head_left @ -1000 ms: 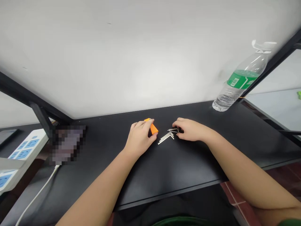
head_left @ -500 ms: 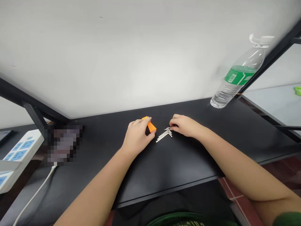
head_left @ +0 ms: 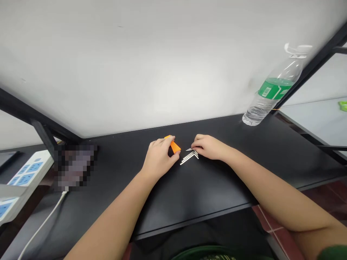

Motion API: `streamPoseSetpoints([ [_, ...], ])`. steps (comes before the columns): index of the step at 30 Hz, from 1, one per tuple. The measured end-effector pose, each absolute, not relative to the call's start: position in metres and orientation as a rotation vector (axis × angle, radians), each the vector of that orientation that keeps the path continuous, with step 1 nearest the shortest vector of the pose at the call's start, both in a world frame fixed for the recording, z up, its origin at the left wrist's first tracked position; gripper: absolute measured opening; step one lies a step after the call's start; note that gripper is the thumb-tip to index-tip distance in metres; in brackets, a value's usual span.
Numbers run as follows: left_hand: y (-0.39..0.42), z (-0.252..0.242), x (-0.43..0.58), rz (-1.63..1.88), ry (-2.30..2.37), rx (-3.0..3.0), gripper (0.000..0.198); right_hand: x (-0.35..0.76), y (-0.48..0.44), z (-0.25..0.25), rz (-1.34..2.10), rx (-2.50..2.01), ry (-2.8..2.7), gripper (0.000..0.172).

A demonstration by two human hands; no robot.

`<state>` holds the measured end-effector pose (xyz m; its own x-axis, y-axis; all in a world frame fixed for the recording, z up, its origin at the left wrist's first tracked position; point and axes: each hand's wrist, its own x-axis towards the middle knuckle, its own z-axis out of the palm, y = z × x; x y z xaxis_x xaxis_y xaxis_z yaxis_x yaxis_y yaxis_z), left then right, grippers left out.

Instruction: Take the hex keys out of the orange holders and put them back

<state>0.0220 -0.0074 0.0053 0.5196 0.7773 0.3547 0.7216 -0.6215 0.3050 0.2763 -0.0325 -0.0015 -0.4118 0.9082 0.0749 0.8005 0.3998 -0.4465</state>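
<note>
My left hand (head_left: 159, 156) grips an orange block-like piece (head_left: 175, 146) between thumb and fingers, low over the black tabletop. Just right of it lie several silver L-shaped keys (head_left: 189, 157), nested side by side with their bends toward the upper right. Behind their bends, my right hand (head_left: 206, 145) pinches a small metal piece (head_left: 189, 149), whose tip pokes out to the left of the fingertips. The rest of that piece is hidden by the fingers.
A water bottle (head_left: 268, 94) with a green label stands at the back right by the wall. On the left lie a blurred-out device (head_left: 76, 168) with a white cable (head_left: 43, 224) and a white power strip (head_left: 28, 177). Black frame bars rise at both sides.
My right hand has shifted slightly left with the small metal piece, closer to the left hand. My left hand keeps its grip on the orange piece. The view has moved a little.
</note>
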Motion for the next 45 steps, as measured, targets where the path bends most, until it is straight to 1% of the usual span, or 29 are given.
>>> streamPoseSetpoints([
  [6, -0.007, 0.003, 0.021, 0.739, 1.288, 2.639, 0.051, 0.266, -0.042, 0.001, 0.578, -1.337, -2.419, 0.023],
  [8, -0.007, 0.003, 0.021, 0.764, 1.284, 2.633, 0.051, 0.263, -0.044, 0.0, 0.545, -1.296, -2.459, 0.025],
  [11, -0.006, 0.002, 0.021, 0.778, 1.282, 2.623, 0.051, 0.261, -0.045, -0.001, 0.507, -1.3, -2.48, 0.022],
  [17, -0.006, 0.001, 0.02, 0.749, 1.253, 2.651, 0.053, 0.264, -0.043, -0.001, 0.418, -1.349, -2.486, 0.022],
  [21, -0.007, 0.002, 0.02, 0.724, 1.21, 2.694, 0.054, 0.269, -0.044, 0.002, 0.334, -1.405, -2.482, 0.025],
  [26, -0.007, 0.0, 0.02, 0.692, 1.111, 2.688, 0.053, 0.268, -0.047, 0.007, 0.264, -1.35, -2.51, 0.017],
  [31, -0.006, -0.001, 0.019, 0.662, 1.062, 2.661, 0.052, 0.262, -0.048, 0.005, 0.226, -1.351, -2.575, 0.017],
  [35, -0.005, -0.003, 0.018, 0.714, 1.064, 2.626, 0.051, 0.256, -0.05, 0.004, 0.15, -1.384, -2.61, 0.01],
  [40, -0.004, -0.004, 0.018, 0.801, 1.105, 2.486, 0.05, 0.253, -0.051, 0.004, 0.21, -1.346, -2.567, 0.01],
  [45, -0.004, -0.002, 0.017, 0.863, 1.13, 2.399, 0.047, 0.261, -0.051, 0.01, 0.31, -1.367, -2.375, 0.008],
])
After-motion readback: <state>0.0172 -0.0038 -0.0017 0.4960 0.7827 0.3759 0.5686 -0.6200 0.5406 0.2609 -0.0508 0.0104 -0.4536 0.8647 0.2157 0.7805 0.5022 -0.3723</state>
